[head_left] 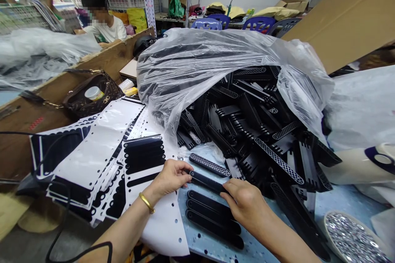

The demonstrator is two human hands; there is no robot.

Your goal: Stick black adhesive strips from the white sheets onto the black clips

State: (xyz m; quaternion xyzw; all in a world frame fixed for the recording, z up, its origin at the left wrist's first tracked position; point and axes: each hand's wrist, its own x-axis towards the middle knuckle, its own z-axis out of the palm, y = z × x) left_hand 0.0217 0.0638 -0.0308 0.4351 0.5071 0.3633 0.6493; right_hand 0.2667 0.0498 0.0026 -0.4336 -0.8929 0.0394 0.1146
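Observation:
Both hands are at a long black plastic bar with rounded ends [206,181], above the blue speckled table. At its left end, my left hand [173,177] has thumb and fingers pinched together. My right hand [242,197] is closed on the other end. Three similar black bars [212,215] lie side by side just nearer to me. Beyond the held bar rests a bar with a mesh-patterned face [210,164]. Under my left forearm spreads a white sheet of black adhesive strips [144,154], with some strips gone from its lower part.
A clear plastic bag [197,55] spills many black slotted parts [247,119] across the table. Stacked sticker sheets [89,148] and a brown handbag [92,92] are left. A tub of small metal pieces [354,234] stands front right. Another person [106,26] sits beyond the wooden board.

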